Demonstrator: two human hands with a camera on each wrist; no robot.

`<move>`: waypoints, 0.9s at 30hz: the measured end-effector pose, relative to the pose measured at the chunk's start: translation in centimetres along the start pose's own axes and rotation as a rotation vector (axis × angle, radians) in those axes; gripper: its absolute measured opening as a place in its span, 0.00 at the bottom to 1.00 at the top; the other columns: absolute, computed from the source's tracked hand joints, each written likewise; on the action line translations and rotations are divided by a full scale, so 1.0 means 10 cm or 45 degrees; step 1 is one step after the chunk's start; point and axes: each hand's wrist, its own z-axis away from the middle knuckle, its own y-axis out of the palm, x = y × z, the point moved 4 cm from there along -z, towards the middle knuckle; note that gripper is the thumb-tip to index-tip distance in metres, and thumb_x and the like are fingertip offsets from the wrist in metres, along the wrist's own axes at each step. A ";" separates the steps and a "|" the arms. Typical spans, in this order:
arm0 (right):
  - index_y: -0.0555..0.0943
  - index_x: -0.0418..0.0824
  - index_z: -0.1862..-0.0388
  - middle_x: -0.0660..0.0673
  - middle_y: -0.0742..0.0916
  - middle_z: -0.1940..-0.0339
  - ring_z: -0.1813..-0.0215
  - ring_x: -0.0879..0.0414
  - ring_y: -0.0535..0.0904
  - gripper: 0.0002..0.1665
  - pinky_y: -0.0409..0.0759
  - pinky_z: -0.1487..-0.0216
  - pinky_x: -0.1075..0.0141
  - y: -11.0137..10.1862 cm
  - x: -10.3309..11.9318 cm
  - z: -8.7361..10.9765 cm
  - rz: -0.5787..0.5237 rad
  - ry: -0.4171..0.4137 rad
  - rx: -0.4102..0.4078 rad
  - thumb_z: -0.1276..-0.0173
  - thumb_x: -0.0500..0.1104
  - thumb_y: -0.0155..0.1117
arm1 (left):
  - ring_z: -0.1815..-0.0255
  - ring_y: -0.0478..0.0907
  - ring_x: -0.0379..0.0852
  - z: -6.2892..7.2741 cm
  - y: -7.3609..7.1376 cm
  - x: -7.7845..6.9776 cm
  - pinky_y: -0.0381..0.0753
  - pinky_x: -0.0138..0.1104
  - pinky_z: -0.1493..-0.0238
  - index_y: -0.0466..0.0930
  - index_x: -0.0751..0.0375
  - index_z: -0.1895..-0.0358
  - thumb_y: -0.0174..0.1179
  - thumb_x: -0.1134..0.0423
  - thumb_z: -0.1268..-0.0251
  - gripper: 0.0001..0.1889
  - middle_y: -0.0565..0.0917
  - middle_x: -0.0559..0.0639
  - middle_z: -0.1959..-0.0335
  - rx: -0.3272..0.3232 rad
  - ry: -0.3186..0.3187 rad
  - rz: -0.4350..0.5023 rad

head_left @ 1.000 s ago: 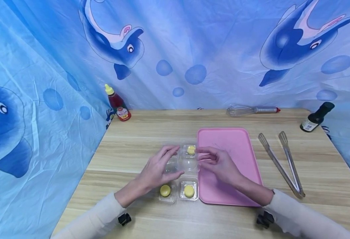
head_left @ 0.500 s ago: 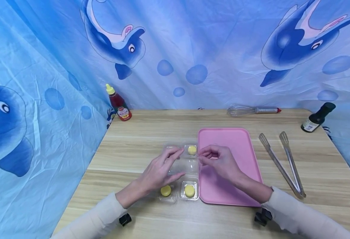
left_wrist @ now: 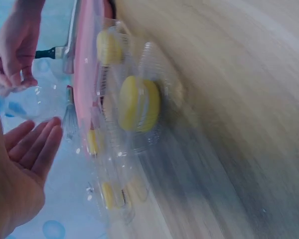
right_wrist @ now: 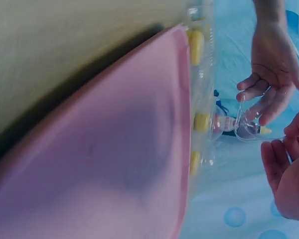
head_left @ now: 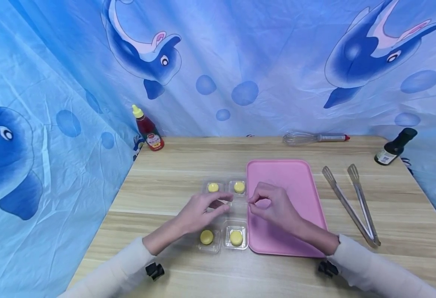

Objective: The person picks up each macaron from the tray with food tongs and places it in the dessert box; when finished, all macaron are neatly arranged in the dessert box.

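Note:
My right hand (head_left: 273, 203) pinches the edge of a clear plastic lid (head_left: 238, 210) between thumb and fingertips. The lid hangs above a clear plastic tray whose square cups each bear a yellow macaron (head_left: 236, 238). My left hand (head_left: 203, 212) is at the lid's other side, thumb apart from the fingers. In the left wrist view the left hand (left_wrist: 27, 164) has nearly straight fingers close to the lid; whether they touch it I cannot tell. A pale filling shows in the nearest macaron (left_wrist: 139, 103). The lid is hard to make out against the tray.
Right of the cups lies a pink tray (head_left: 286, 242), partly under my right hand. Metal tongs (head_left: 355, 207) lie farther right. A whisk (head_left: 314, 138), a red sauce bottle (head_left: 150, 132) and a dark bottle (head_left: 394, 147) are at the back.
My left hand has lowered slightly and its fingers have drawn nearer the thumb, uncovering the far left macaron. The right fingers have closed into a pinch on the lid.

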 end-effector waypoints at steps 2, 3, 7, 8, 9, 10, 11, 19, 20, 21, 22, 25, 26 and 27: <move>0.86 0.44 0.68 0.56 0.87 0.66 0.60 0.59 0.86 0.18 0.84 0.37 0.57 0.01 0.03 0.02 0.097 -0.127 0.015 0.47 0.23 0.78 | 0.48 0.88 0.40 -0.01 0.01 0.02 0.88 0.34 0.44 0.81 0.61 0.32 0.63 0.53 0.20 0.22 0.86 0.52 0.37 0.053 -0.067 0.111; 0.86 0.45 0.68 0.57 0.87 0.66 0.60 0.61 0.85 0.18 0.79 0.32 0.55 0.01 0.04 0.03 0.144 -0.180 0.019 0.48 0.24 0.79 | 0.47 0.88 0.41 -0.02 0.01 0.03 0.87 0.34 0.43 0.81 0.61 0.32 0.64 0.53 0.21 0.23 0.86 0.53 0.36 0.081 -0.091 0.159; 0.84 0.44 0.69 0.56 0.85 0.66 0.61 0.60 0.85 0.19 0.83 0.39 0.65 0.04 0.09 0.07 0.212 -0.385 0.031 0.50 0.23 0.78 | 0.43 0.86 0.46 -0.03 0.01 0.06 0.85 0.35 0.38 0.78 0.64 0.30 0.69 0.55 0.25 0.27 0.84 0.55 0.34 0.189 -0.149 0.303; 0.84 0.43 0.70 0.55 0.85 0.66 0.61 0.60 0.84 0.19 0.84 0.45 0.71 0.05 0.10 0.07 0.224 -0.429 0.036 0.50 0.22 0.77 | 0.41 0.86 0.47 -0.03 0.01 0.07 0.85 0.36 0.37 0.78 0.65 0.29 0.69 0.54 0.26 0.28 0.84 0.55 0.34 0.211 -0.161 0.320; 0.83 0.43 0.70 0.54 0.84 0.66 0.62 0.60 0.84 0.18 0.83 0.51 0.75 0.06 0.11 0.08 0.236 -0.469 0.039 0.50 0.22 0.76 | 0.40 0.85 0.48 -0.03 0.01 0.08 0.84 0.37 0.36 0.77 0.65 0.29 0.70 0.54 0.26 0.29 0.84 0.54 0.34 0.227 -0.168 0.330; 0.83 0.42 0.70 0.53 0.84 0.66 0.62 0.59 0.83 0.18 0.82 0.58 0.79 0.07 0.12 0.09 0.245 -0.508 0.043 0.50 0.22 0.75 | 0.39 0.85 0.49 -0.03 0.01 0.09 0.84 0.38 0.36 0.77 0.64 0.28 0.70 0.54 0.27 0.29 0.84 0.53 0.34 0.237 -0.174 0.332; 0.83 0.43 0.70 0.53 0.83 0.66 0.63 0.60 0.81 0.18 0.81 0.60 0.80 0.08 0.13 0.09 0.260 -0.533 0.048 0.49 0.22 0.74 | 0.39 0.85 0.49 -0.03 0.01 0.09 0.84 0.38 0.35 0.77 0.63 0.28 0.71 0.54 0.27 0.30 0.84 0.52 0.34 0.244 -0.180 0.327; 0.85 0.42 0.56 0.50 0.87 0.54 0.51 0.56 0.85 0.18 0.86 0.44 0.71 0.11 0.09 0.12 0.302 -0.498 0.174 0.45 0.32 0.81 | 0.41 0.84 0.40 0.00 -0.04 0.09 0.83 0.41 0.35 0.79 0.58 0.29 0.73 0.41 0.34 0.37 0.86 0.45 0.36 0.201 -0.087 0.057; 0.85 0.42 0.52 0.49 0.87 0.50 0.47 0.55 0.85 0.21 0.85 0.41 0.68 0.11 0.08 0.12 0.303 -0.452 0.206 0.44 0.35 0.82 | 0.40 0.84 0.39 0.01 -0.05 0.09 0.83 0.40 0.35 0.79 0.58 0.29 0.73 0.40 0.35 0.37 0.86 0.45 0.37 0.186 -0.047 0.007; 0.85 0.42 0.47 0.49 0.87 0.46 0.43 0.54 0.85 0.25 0.85 0.37 0.65 0.11 0.06 0.12 0.303 -0.407 0.237 0.44 0.37 0.83 | 0.40 0.84 0.40 0.01 -0.05 0.09 0.83 0.39 0.35 0.80 0.57 0.29 0.74 0.40 0.36 0.37 0.86 0.45 0.37 0.169 0.001 -0.046; 0.84 0.43 0.43 0.48 0.86 0.43 0.39 0.53 0.84 0.29 0.84 0.35 0.62 0.11 0.04 0.12 0.303 -0.352 0.267 0.43 0.40 0.84 | 0.40 0.84 0.40 0.02 -0.05 0.09 0.83 0.39 0.35 0.80 0.57 0.30 0.74 0.40 0.36 0.37 0.86 0.45 0.37 0.150 0.053 -0.105; 0.80 0.42 0.33 0.47 0.85 0.34 0.32 0.49 0.81 0.37 0.80 0.29 0.54 0.11 0.00 0.13 0.295 -0.187 0.339 0.40 0.44 0.84 | 0.41 0.85 0.42 0.04 -0.06 0.07 0.85 0.38 0.37 0.81 0.57 0.32 0.76 0.40 0.38 0.36 0.87 0.47 0.39 0.088 0.225 -0.262; 0.79 0.41 0.31 0.46 0.84 0.32 0.31 0.48 0.80 0.38 0.80 0.29 0.52 0.11 -0.01 0.13 0.291 -0.141 0.359 0.39 0.44 0.83 | 0.41 0.85 0.43 0.04 -0.05 0.06 0.85 0.38 0.37 0.81 0.58 0.32 0.76 0.40 0.39 0.37 0.87 0.48 0.39 0.071 0.277 -0.306; 0.78 0.41 0.29 0.45 0.83 0.30 0.30 0.47 0.80 0.40 0.79 0.29 0.50 0.11 -0.02 0.14 0.289 -0.108 0.378 0.38 0.45 0.83 | 0.41 0.85 0.43 0.05 -0.05 0.05 0.85 0.38 0.37 0.81 0.58 0.32 0.76 0.39 0.39 0.37 0.87 0.48 0.39 0.053 0.323 -0.345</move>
